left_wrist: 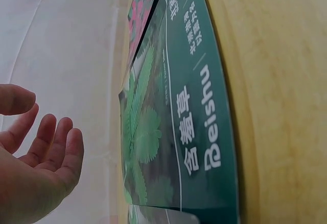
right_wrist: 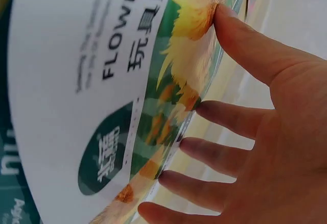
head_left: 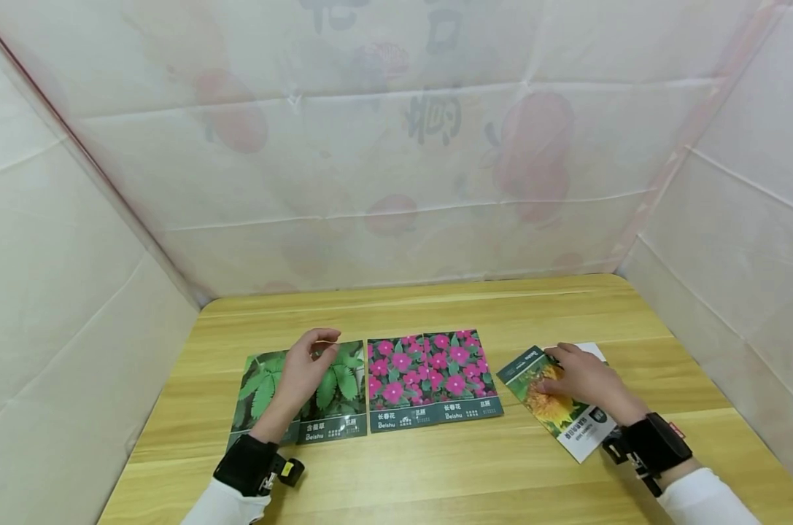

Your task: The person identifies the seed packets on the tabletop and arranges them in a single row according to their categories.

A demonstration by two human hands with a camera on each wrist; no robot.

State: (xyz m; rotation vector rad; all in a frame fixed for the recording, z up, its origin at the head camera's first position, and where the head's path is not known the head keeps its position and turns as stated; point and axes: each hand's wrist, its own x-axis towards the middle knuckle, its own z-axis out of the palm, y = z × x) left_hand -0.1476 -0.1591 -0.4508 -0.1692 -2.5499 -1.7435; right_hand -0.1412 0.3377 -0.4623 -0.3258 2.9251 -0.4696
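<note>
My right hand (head_left: 583, 379) holds a yellow-flower seed packet (head_left: 547, 412) at the table's right side, thumb on its printed face and fingertips along its edge. In the right wrist view the packet's white band (right_wrist: 61, 132) shows, with part of a dark green packet (right_wrist: 18, 183) beneath it. My left hand (head_left: 307, 368) hovers over two green-leaf seed packets, the right one (head_left: 333, 408) and the left one (head_left: 254, 386), partly hidden by the arm. Its fingers are loosely curved and hold nothing; the left wrist view shows them apart from the leaf packet (left_wrist: 153, 132).
Two pink-flower seed packets, one left (head_left: 396, 386) and one right (head_left: 458, 372), lie side by side in the middle of the wooden table (head_left: 422, 474). Pale cloth walls (head_left: 370, 160) enclose the table at the back and both sides.
</note>
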